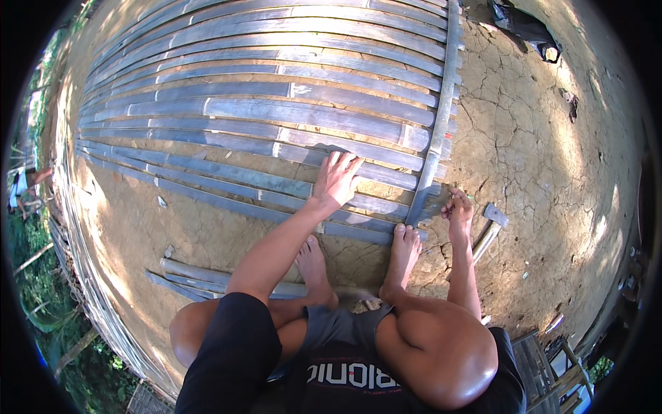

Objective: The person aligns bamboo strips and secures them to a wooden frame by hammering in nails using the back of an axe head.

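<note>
A panel of long grey split-bamboo slats [310, 110] lies on the ground in front of me, with a crosswise bamboo strip [443, 103] near its right ends. My left hand [336, 181] reaches onto the nearer slats, palm down. Its fingers lie stretched over one slat, slightly apart. Off the right ends of the nearest slats, my right hand [458, 206] is closed with fingers curled together; whatever it may hold is too small to make out. Just right of it, a hatchet [495, 215] rests on the dirt, its wooden handle partly behind my forearm.
My bare feet [407, 252] stand at the panel's near edge, one close to the crosswise strip's end. Loose bamboo pieces [200, 272] lie at the near left. A black plastic-like scrap [525, 29] lies at the far right on cracked dirt. Long thin poles [96, 290] line the left.
</note>
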Available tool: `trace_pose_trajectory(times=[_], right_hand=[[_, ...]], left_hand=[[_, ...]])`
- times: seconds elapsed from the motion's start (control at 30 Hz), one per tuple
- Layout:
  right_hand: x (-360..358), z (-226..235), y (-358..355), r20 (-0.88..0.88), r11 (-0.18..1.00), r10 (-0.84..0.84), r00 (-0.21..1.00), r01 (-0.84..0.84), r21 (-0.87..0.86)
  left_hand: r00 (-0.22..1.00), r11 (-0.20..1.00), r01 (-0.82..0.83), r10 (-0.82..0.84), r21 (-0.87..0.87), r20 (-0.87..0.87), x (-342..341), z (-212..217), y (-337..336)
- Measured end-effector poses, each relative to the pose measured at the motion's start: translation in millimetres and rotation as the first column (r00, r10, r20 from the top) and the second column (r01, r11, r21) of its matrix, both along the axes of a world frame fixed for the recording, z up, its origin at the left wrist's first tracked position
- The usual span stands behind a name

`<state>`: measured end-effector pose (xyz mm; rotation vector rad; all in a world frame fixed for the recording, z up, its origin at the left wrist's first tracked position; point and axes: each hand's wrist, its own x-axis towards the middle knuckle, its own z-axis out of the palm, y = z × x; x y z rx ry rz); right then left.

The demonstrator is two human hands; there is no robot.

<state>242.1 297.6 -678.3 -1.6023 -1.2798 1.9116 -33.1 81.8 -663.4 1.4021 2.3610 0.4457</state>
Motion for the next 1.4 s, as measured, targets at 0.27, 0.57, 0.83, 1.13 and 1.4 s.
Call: trace_pose_trajectory(times=[0.27,0.57,0.83,1.13,1.4], right_hand=[[-12.8,3.6,-20.0,0.588,0.741,0.204,0.783,-0.516,0.430],[-11.5,13.7,-27.6,0.629,0.625,0.356,0.691,-0.676,0.389],[-7.4,8.5,-13.1,0.613,0.517,0.426,0.666,-0.735,0.439],[-5.4,2.8,-3.5,0.600,0.465,0.481,0.639,-0.766,0.443],[-10.0,10.2,-4.2,0.642,0.481,0.459,0.614,-0.780,0.401]], left_hand=[[1.000,0.999,-0.011,0.011,-0.030,0.004,-1.1,4.5,-1.1],[0.999,0.998,0.008,-0.005,0.070,-0.041,-0.4,0.5,0.4],[0.993,0.993,0.052,-0.040,0.108,-0.109,-1.6,-6.9,-1.0],[0.994,0.995,0.071,-0.065,0.067,-0.093,-3.4,-4.3,2.0],[0.994,0.997,0.058,-0.052,0.056,-0.101,-3.0,-5.9,1.2]])
